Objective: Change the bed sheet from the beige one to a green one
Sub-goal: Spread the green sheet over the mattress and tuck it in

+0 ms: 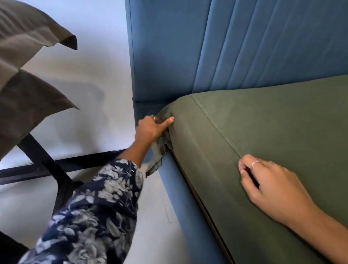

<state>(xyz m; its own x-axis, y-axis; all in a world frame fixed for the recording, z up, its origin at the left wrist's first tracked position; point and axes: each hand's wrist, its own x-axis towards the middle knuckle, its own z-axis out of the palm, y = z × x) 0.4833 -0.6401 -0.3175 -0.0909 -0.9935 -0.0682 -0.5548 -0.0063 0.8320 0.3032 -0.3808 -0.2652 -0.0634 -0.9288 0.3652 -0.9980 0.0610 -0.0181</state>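
A green sheet (287,132) covers the mattress, stretched over its near corner by the blue headboard (243,27). My left hand (151,128) is at that corner, fingers curled round a bunch of loose green fabric that hangs down beside the blue bed frame (182,195); its thumb presses against the sheet's side. My right hand (268,184) rests on top of the sheet near the mattress edge, fingers curled with nothing seen in them. No beige sheet shows on the bed.
Two beige pillows (5,70) are stacked at the upper left on a black-framed stand (43,160). A white wall rises behind them. Pale floor lies between the stand and the bed frame.
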